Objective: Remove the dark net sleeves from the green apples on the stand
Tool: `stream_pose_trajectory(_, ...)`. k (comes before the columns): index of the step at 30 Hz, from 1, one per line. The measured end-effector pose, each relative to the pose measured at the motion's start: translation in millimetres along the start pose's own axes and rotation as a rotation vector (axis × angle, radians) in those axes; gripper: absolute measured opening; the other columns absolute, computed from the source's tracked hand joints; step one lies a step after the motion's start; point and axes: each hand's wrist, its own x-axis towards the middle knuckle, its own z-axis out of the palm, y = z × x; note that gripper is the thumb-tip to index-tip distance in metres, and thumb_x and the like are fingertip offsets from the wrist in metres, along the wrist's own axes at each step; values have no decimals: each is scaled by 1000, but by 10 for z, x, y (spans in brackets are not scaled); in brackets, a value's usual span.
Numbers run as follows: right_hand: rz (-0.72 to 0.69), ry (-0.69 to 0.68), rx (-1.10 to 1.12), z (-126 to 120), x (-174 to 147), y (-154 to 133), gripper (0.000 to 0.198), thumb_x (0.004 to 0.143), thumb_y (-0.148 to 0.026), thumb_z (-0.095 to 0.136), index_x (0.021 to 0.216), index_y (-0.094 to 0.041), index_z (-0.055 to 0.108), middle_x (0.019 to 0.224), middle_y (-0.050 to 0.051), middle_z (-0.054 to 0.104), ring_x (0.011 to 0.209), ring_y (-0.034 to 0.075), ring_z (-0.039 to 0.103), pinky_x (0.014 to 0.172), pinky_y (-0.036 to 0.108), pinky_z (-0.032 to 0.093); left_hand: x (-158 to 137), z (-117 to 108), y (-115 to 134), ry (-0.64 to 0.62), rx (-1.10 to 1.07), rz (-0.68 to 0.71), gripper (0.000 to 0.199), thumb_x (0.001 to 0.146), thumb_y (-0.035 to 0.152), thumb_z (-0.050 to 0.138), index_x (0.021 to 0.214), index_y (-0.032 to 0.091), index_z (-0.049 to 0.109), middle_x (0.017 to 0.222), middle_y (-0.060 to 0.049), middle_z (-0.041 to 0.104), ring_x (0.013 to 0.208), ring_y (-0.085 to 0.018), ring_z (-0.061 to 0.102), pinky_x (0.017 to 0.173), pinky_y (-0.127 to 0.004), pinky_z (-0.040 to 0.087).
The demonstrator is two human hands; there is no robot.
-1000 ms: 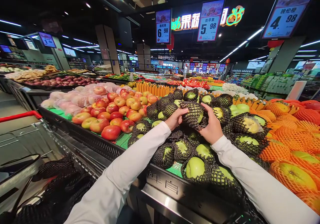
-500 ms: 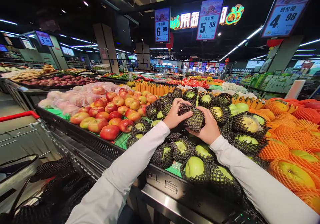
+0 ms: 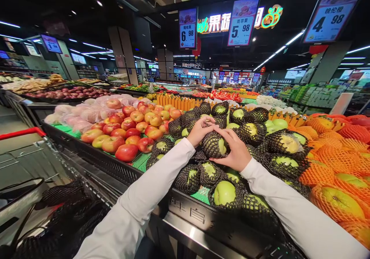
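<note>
A green apple [image 3: 213,145] in a black foam net is between my two hands, above a heap of similar netted apples. My right hand [image 3: 235,148] grips it from the right, with the thumb beneath and the fingers across the top. At its upper left side, my left hand [image 3: 200,131] curls round it, and the fingertips of both hands meet over it. Part of the apple's green skin shows on the right of the net. Just below lie more netted green apples [image 3: 224,192] on green matting [image 3: 202,195].
Red apples [image 3: 127,153] are piled on the left, oranges in orange nets [image 3: 342,201] on the right. A black tray edge [image 3: 190,209] runs along the front. At lower left stands a shopping cart with a red handle [image 3: 21,133]. Price screens [image 3: 243,22] hang overhead.
The apple has turned in my hands and come slightly left, so its green skin shows. My right hand has shifted left and lower; the left-hand fingers have moved up its top.
</note>
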Motion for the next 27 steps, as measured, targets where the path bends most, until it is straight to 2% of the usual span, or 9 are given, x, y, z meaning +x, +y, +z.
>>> stream_pose_trajectory(4,16,64,-15,17,19,49,81,64,-41,86,133,-22,47,124,11,59,115,31,61,98,48,53,18,-4,-53,86,9,9,42,61,36,85,83,18,53,88,2,57,88,-13,55,86,-28,42)
stream_pose_trajectory(7,61,138,-25,38,32,65,78,62,-44,86,127,-22,48,122,11,61,113,30,61,98,48,52,43,-10,-65,55,108,20,43,67,52,79,77,16,60,85,-1,60,83,-15,56,87,-31,44)
stream_pose_trajectory(10,118,268,-46,22,40,57,78,60,-47,87,123,-21,48,119,11,63,110,30,63,98,47,52,31,-10,-38,-58,89,8,53,77,67,66,85,14,69,93,-6,68,95,-21,60,98,-37,43)
stream_pose_trajectory(12,153,360,-62,-10,44,48,79,59,-49,87,122,-21,48,118,11,63,108,29,64,98,47,52,-10,-5,-11,-195,-22,-6,59,79,70,62,102,16,70,112,-8,68,112,-26,59,105,-38,40)
stream_pose_trajectory(16,117,437,-87,-55,60,56,78,64,-51,85,125,-21,47,120,12,61,111,29,61,101,49,50,-112,47,26,-441,-147,-139,73,74,60,74,135,29,49,143,-7,51,132,-32,49,106,-43,43)
stream_pose_trajectory(19,106,427,-100,-20,74,98,83,66,-54,83,131,-20,44,125,14,55,120,32,55,102,54,49,-107,111,68,-333,-49,-91,68,75,52,73,131,25,46,139,-8,52,134,-32,45,112,-44,38)
stream_pose_trajectory(22,203,468,-15,42,72,151,110,62,-58,85,147,-18,26,143,21,36,126,33,49,94,53,55,8,49,188,-146,93,26,62,74,47,71,125,22,45,131,-10,54,130,-31,48,114,-45,35)
stream_pose_trajectory(24,231,485,-5,62,62,181,120,62,-58,85,152,-19,16,149,23,26,128,34,46,92,52,56,114,-136,309,-49,168,91,62,75,46,70,125,22,41,130,-10,54,126,-30,51,111,-47,37)
stream_pose_trajectory(27,185,468,-89,62,49,210,115,66,-55,83,152,-19,17,147,22,28,135,38,39,100,58,51,221,-616,461,98,373,205,64,74,46,71,124,25,38,132,-10,52,124,-28,52,109,-47,40)
